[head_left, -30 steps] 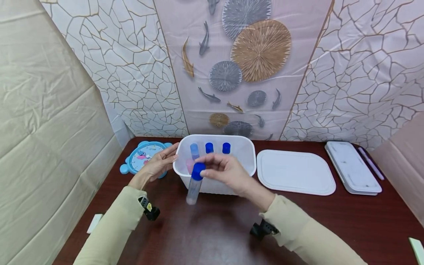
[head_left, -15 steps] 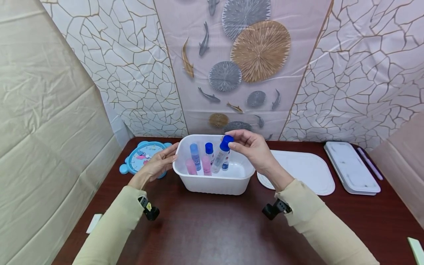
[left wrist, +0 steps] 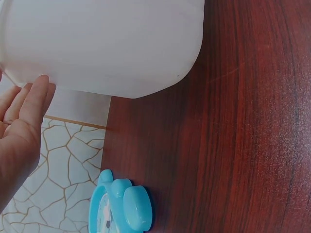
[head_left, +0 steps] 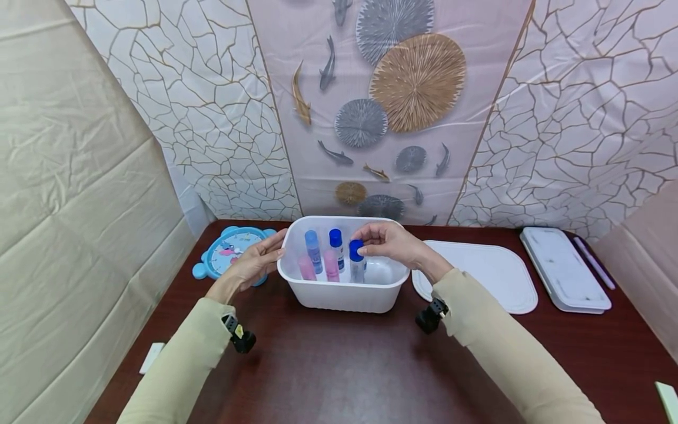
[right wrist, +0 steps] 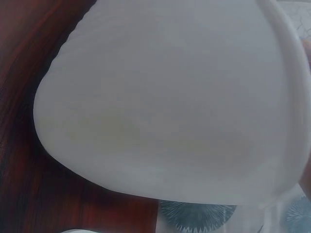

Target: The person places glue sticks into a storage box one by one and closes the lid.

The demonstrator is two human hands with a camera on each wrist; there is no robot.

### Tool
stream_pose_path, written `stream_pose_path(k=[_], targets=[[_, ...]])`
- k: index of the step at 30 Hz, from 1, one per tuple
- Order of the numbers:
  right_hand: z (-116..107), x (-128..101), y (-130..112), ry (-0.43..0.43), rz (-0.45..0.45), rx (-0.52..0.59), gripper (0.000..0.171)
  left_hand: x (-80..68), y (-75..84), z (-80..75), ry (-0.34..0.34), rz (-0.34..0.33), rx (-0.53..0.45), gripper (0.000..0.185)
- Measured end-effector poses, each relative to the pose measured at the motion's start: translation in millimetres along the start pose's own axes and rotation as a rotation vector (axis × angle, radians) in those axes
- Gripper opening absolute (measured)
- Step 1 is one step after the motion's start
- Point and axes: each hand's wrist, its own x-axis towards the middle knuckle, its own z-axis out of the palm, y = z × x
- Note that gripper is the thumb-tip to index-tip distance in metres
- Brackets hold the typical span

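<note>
Looking down from the head view, I pinch the blue cap of a glue stick with my right hand, fingers curled on it, keeping it upright inside the white tub beside 4 other sticks. My left hand lies flat against the tub's left wall, fingers straight, to steady it on the table.

At the left wrist, my straight fingertips touch the tub wall; a blue clock sits nearby.

At the right wrist, the tub's outer wall fills the frame; that hand is out of sight.

Blue-capped glue stick, upright, inside white tub
</note>
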Motion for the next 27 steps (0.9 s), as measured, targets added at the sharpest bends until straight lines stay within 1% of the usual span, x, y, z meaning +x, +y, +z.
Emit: stream_pose_path(k=[4,7,17,27], targets=[[-1.4,5.6,5.6,-0.082,0.009,-0.063,0.03,0.0,0.5,0.4,0.009,-0.003,0.0,0.061],[-0.8,8.0,6.9,-0.114,0.024,-0.103,0.029,0.2,0.4,0.5,0.014,-0.007,-0.002,0.06],[3.1,11.3,5.0,-0.178,0.066,-0.18,0.025,0.2,-0.1,-0.4,0.002,-0.001,0.0,0.062],[1.5,11.1,4.5,-0.216,0.079,-0.191,0.025,-1.4,1.4,0.4,-0.003,-0.005,-0.001,0.064]])
